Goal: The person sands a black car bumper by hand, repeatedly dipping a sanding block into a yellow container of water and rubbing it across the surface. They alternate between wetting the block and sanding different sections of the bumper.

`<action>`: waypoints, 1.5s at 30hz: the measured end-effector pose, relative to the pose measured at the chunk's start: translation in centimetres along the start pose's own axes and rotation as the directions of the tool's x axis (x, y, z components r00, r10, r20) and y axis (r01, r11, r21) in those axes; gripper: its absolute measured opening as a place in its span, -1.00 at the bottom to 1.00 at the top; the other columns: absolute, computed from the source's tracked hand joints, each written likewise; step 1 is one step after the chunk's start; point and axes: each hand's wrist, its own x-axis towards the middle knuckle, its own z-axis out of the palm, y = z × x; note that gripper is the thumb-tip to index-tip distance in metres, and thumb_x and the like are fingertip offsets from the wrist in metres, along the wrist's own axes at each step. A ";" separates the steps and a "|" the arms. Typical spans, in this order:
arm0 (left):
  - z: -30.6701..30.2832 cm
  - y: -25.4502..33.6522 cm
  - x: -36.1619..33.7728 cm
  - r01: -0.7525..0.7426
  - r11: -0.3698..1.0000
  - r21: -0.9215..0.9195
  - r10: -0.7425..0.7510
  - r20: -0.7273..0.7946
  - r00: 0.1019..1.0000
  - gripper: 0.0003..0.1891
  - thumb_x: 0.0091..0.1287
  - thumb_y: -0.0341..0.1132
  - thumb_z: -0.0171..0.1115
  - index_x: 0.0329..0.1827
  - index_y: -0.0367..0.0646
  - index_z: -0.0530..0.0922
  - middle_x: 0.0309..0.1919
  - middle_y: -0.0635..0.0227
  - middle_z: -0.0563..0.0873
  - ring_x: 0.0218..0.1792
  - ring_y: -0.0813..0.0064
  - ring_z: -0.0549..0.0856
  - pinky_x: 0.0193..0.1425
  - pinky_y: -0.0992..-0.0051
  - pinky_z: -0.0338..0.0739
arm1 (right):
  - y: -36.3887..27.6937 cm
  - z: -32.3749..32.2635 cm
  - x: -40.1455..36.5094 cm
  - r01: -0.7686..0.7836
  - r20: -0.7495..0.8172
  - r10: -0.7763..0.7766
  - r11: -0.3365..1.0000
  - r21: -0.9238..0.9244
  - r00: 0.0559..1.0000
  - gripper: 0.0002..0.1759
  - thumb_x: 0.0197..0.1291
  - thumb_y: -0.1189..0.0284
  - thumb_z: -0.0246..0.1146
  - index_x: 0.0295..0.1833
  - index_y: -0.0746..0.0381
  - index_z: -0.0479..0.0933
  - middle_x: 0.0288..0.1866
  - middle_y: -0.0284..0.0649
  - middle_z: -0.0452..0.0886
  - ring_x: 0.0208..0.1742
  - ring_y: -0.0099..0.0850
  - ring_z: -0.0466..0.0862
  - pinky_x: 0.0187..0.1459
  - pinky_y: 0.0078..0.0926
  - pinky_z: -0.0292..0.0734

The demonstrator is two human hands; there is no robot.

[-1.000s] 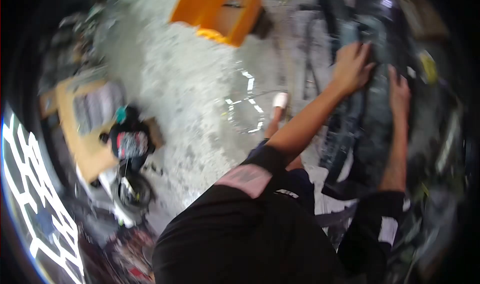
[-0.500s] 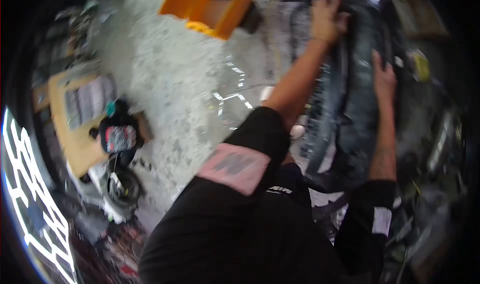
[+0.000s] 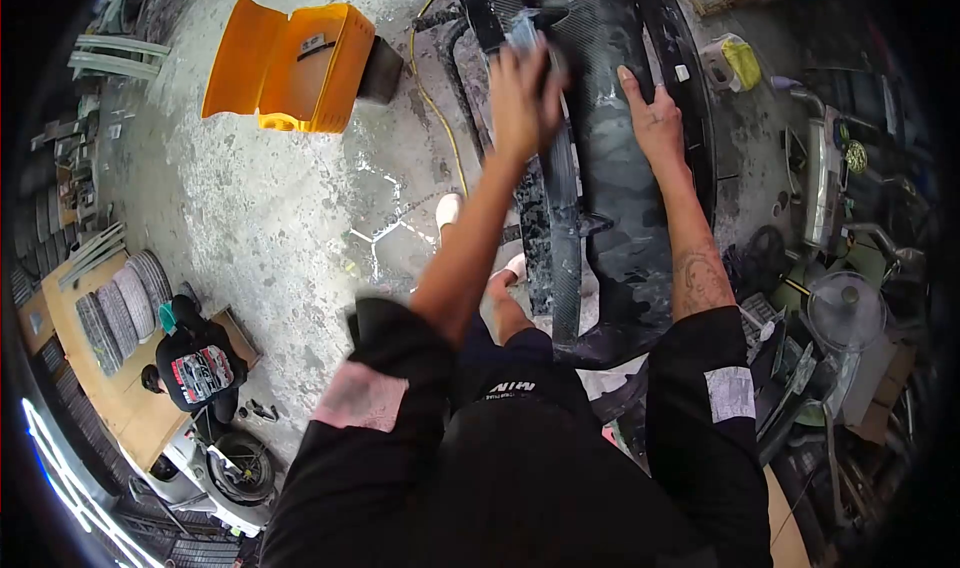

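Left hand [image 3: 522,98] clenched around a grey pad [image 3: 524,30], pressing it on the black panel [image 3: 620,228] near its far end. Right hand [image 3: 655,118] lay open, palm flat on the panel, nearer its right edge.

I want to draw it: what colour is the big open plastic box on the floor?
Bright orange plastic box; the head view shows it best.

The left hand [image 3: 522,98] rubbed its pad [image 3: 527,30] up the panel [image 3: 610,168], then back.
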 end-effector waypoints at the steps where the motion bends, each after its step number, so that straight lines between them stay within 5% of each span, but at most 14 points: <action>1: -2.0 2.0 -5.9 0.047 0.998 -0.042 -0.040 0.154 0.987 -0.41 0.26 -0.36 0.49 0.42 -0.05 0.63 0.06 -0.05 0.64 0.03 -0.07 0.62 0.14 0.06 0.52 | 0.0 0.0 0.1 -0.013 0.016 0.013 1.000 -0.001 1.000 0.06 0.28 -0.46 0.16 0.09 0.51 0.61 0.02 0.49 0.68 0.20 0.37 0.66 0.24 0.07 0.56; 2: -3.2 4.0 -12.3 -0.056 0.997 0.055 0.043 0.213 0.976 -0.34 0.25 -0.39 0.49 0.48 -0.11 0.58 0.04 -0.03 0.64 0.00 -0.05 0.61 0.17 0.07 0.50 | 0.0 0.0 0.0 -0.027 0.028 0.027 1.000 0.000 0.999 0.06 0.28 -0.46 0.16 0.09 0.51 0.61 0.02 0.48 0.69 0.20 0.37 0.66 0.25 0.07 0.56; 3: -5.9 6.8 -16.3 0.079 0.991 -0.106 -0.041 0.325 0.945 -0.31 0.27 -0.38 0.47 0.53 -0.10 0.53 0.05 -0.01 0.64 0.03 -0.03 0.61 0.22 0.09 0.50 | -0.1 0.0 0.1 -0.024 0.028 0.024 1.000 0.000 0.999 0.06 0.28 -0.46 0.16 0.09 0.51 0.61 0.02 0.48 0.69 0.20 0.37 0.66 0.25 0.07 0.56; 8: 0.0 0.8 0.4 0.047 0.999 -0.008 -0.047 0.041 0.998 -0.45 0.33 -0.30 0.44 0.41 -0.15 0.60 0.08 -0.13 0.63 0.02 -0.13 0.58 0.17 0.08 0.50 | -0.4 -0.3 -0.7 -0.045 0.000 0.045 0.999 -0.002 0.999 0.06 0.28 -0.45 0.17 0.10 0.52 0.61 0.07 0.47 0.68 0.25 0.34 0.64 0.28 0.03 0.54; 12: 2.3 -2.8 3.3 -0.023 1.000 0.008 0.023 -0.030 0.999 -0.49 0.36 -0.32 0.39 0.39 -0.17 0.61 0.08 -0.13 0.63 0.02 -0.15 0.58 0.16 0.03 0.48 | -0.6 -0.8 0.5 -0.023 0.065 0.020 0.998 0.061 0.998 0.14 0.26 -0.46 0.19 0.31 0.54 0.55 0.15 0.49 0.64 0.33 0.31 0.60 0.33 -0.03 0.51; 16: -6.5 5.7 -15.2 0.206 0.966 -0.154 -0.128 0.407 0.904 -0.28 0.28 -0.30 0.49 0.55 -0.14 0.48 0.16 -0.04 0.59 0.21 -0.11 0.57 0.40 -0.02 0.45 | -0.3 -0.2 0.2 -0.039 0.026 0.038 0.999 0.034 0.999 0.08 0.27 -0.43 0.21 0.24 0.52 0.59 0.09 0.47 0.67 0.29 0.32 0.62 0.29 -0.02 0.52; 22: 1.9 -5.5 6.2 0.042 0.995 -0.087 -0.051 -0.112 0.992 -0.54 0.36 -0.33 0.37 0.31 -0.26 0.59 0.03 -0.11 0.59 -0.01 -0.13 0.56 0.09 0.01 0.47 | 0.1 -0.3 -0.3 -0.061 0.011 0.061 0.998 0.008 0.998 0.06 0.27 -0.42 0.23 0.14 0.54 0.62 0.04 0.48 0.67 0.25 0.35 0.63 0.25 0.02 0.53; 26: -1.5 -0.3 -5.2 -0.012 1.000 0.018 0.012 0.027 1.000 -0.45 0.32 -0.33 0.41 0.40 -0.21 0.58 0.05 -0.13 0.60 0.04 -0.12 0.57 0.23 0.03 0.48 | -0.1 -0.1 -0.2 -0.038 0.011 0.038 0.999 -0.025 0.999 0.07 0.28 -0.43 0.20 0.13 0.55 0.61 0.04 0.50 0.66 0.24 0.36 0.63 0.25 0.04 0.55; 28: -6.1 6.1 -14.9 0.164 0.982 -0.089 -0.123 0.356 0.926 -0.32 0.30 -0.34 0.44 0.52 -0.19 0.50 0.12 -0.06 0.61 0.13 -0.13 0.57 0.38 0.03 0.44 | -0.1 0.3 -0.1 0.003 -0.057 -0.004 1.000 -0.017 0.998 0.05 0.29 -0.43 0.19 0.09 0.54 0.62 0.01 0.52 0.66 0.21 0.38 0.64 0.22 0.07 0.56; 30: -6.3 6.2 -15.2 0.224 0.967 -0.120 -0.160 0.398 0.903 -0.34 0.31 -0.34 0.43 0.51 -0.20 0.50 0.12 -0.09 0.60 0.14 -0.15 0.57 0.39 0.01 0.44 | -0.2 -0.1 -0.2 0.008 -0.040 -0.008 1.000 -0.010 0.999 0.03 0.29 -0.42 0.19 0.04 0.53 0.63 -0.01 0.52 0.66 0.19 0.38 0.65 0.21 0.07 0.57; 33: 0.2 -1.3 -1.2 0.021 0.999 0.039 -0.022 0.033 0.999 -0.49 0.33 -0.29 0.44 0.33 -0.23 0.62 0.13 -0.13 0.60 0.09 -0.19 0.57 0.26 -0.03 0.49 | -0.4 -0.1 -0.5 -0.017 -0.035 0.016 1.000 -0.026 0.999 0.02 0.30 -0.41 0.19 0.03 0.54 0.63 -0.03 0.53 0.66 0.18 0.38 0.65 0.20 0.06 0.57; 36: 3.3 -5.3 7.8 0.065 0.996 -0.064 -0.074 -0.143 0.987 -0.55 0.35 -0.28 0.41 0.27 -0.24 0.63 0.05 -0.13 0.60 -0.01 -0.15 0.56 0.10 0.00 0.49 | -0.8 -1.1 -0.1 -0.042 0.080 0.041 0.999 0.015 0.996 0.10 0.27 -0.45 0.19 0.20 0.55 0.59 0.09 0.49 0.66 0.30 0.34 0.61 0.30 0.01 0.52; 42: -6.5 6.3 -16.1 0.216 0.965 -0.150 -0.138 0.413 0.900 -0.29 0.26 -0.28 0.51 0.52 -0.17 0.51 0.18 0.01 0.61 0.18 -0.07 0.58 0.42 0.00 0.42 | -0.4 0.1 0.3 0.021 -0.026 -0.022 0.999 -0.025 0.999 0.01 0.32 -0.40 0.20 0.06 0.54 0.63 0.00 0.52 0.66 0.20 0.38 0.64 0.21 0.06 0.56; 45: -1.5 1.5 -4.7 0.047 0.997 -0.066 -0.034 0.183 0.983 -0.32 0.29 -0.29 0.48 0.50 -0.18 0.52 0.16 -0.06 0.60 0.15 -0.14 0.58 0.45 -0.09 0.38 | -0.5 0.1 -0.3 0.032 -0.050 -0.032 0.999 -0.006 0.998 0.01 0.31 -0.39 0.20 0.06 0.53 0.63 0.00 0.52 0.67 0.21 0.38 0.64 0.21 0.06 0.57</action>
